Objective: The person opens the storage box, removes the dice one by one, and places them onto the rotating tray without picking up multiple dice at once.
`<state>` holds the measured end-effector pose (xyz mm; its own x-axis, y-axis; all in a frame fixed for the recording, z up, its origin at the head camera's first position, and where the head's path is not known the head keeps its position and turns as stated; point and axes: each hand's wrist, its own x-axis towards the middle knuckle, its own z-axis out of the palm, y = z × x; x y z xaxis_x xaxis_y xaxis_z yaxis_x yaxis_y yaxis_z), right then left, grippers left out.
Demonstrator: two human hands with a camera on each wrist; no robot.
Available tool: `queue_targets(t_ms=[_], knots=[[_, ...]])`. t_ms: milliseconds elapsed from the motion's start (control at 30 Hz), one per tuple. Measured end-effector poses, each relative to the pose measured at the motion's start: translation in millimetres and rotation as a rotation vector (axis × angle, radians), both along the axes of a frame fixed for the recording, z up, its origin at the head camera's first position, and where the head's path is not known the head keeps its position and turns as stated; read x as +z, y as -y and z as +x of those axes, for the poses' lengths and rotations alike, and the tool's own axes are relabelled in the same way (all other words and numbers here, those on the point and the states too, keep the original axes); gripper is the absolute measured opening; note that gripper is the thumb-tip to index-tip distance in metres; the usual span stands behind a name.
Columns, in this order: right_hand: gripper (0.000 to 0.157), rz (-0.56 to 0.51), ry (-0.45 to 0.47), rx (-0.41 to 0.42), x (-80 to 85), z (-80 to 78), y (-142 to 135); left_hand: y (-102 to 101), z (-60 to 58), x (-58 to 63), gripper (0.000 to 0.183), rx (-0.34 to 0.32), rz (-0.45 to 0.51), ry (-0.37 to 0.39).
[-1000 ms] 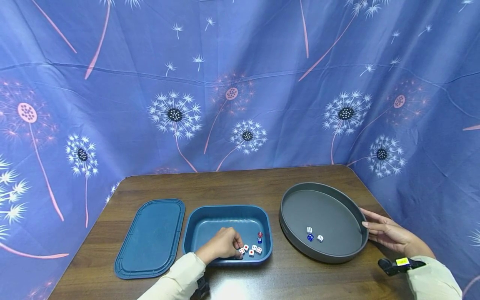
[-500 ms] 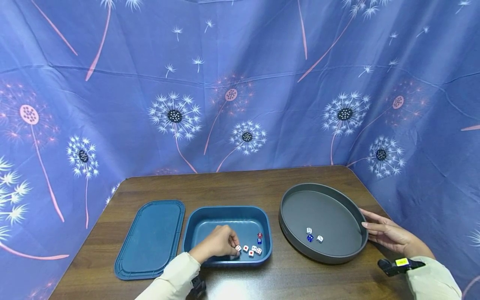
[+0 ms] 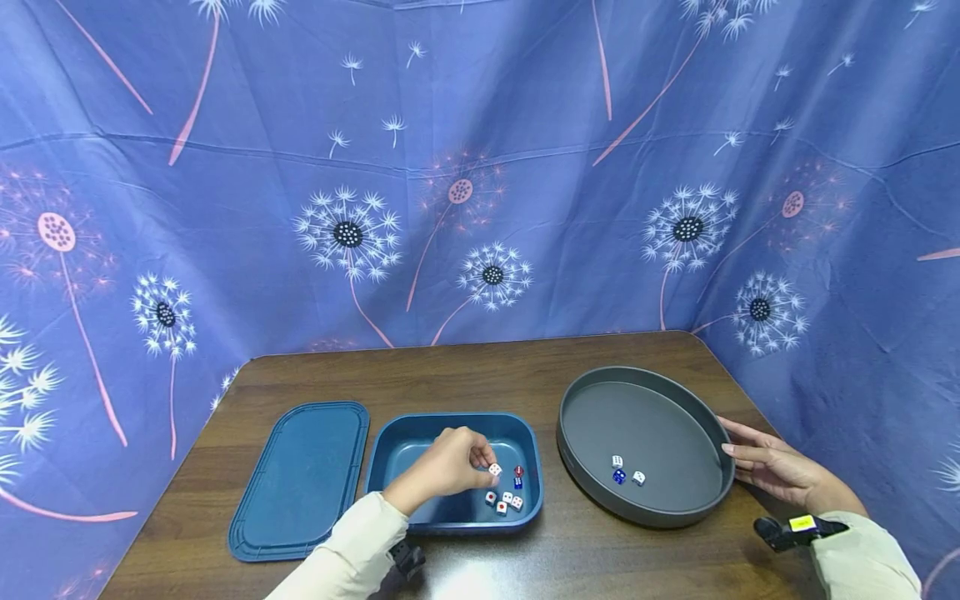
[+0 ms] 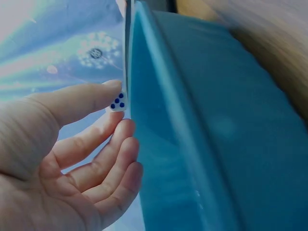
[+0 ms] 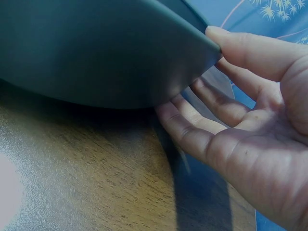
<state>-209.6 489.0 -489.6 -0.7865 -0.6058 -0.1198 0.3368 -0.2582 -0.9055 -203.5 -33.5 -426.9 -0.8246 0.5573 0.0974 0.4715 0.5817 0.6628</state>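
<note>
My left hand (image 3: 453,461) pinches a white die (image 4: 118,102) between thumb and fingertips, raised over the blue plastic box (image 3: 457,420); blue pips show on it in the left wrist view. Below and right of these fingers, several white dice (image 3: 501,507) lie on the box floor, beside a red die (image 3: 519,472) and a blue die (image 3: 517,483). At the far right, my right hand (image 3: 776,467) holds the side of a round grey tray (image 3: 645,408), thumb at the rim and fingers against the outer wall. Two white dice (image 3: 638,478) and a blue die (image 3: 618,477) lie inside the tray.
A flat blue lid (image 3: 300,479) lies left of the box on the brown wooden table (image 3: 480,367). Blue curtain cloth (image 3: 570,208) with a dandelion print hangs behind the table and along its sides. The box and the tray stand a short gap apart.
My left hand first drew a white die slightly left among the others, then lifted it up and to the right, clear of the box floor. The right hand and the tray have stayed put.
</note>
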Motion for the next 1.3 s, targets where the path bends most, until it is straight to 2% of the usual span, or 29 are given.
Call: queue_targets(t_ms=[367, 600, 833, 1067, 1300], knots=[[0.052, 0.027, 0.016, -0.017, 1.8, 1.3, 0.3, -47.3, -3.7, 20.5, 0.009, -0.001, 0.069, -0.034], [0.052, 0.017, 0.018, -0.013, 3.2, 0.7, 2.4, -83.8, -6.4, 26.5, 0.008, -0.013, 0.135, -0.054], [0.054, -0.015, 0.001, 0.005, 1.6, -0.7, 1.9, -117.3, -8.4, 22.4, 0.011, -0.021, 0.134, -0.098], [0.054, -0.010, 0.018, -0.005, 3.3, 0.6, 2.3, -143.2, -13.6, 9.3, 0.011, 0.011, 0.007, -0.219], [0.053, 0.014, 0.026, -0.028, 2.7, 1.1, 1.8, -160.4, -12.2, -4.4, 0.010, 0.070, -0.093, -0.274]])
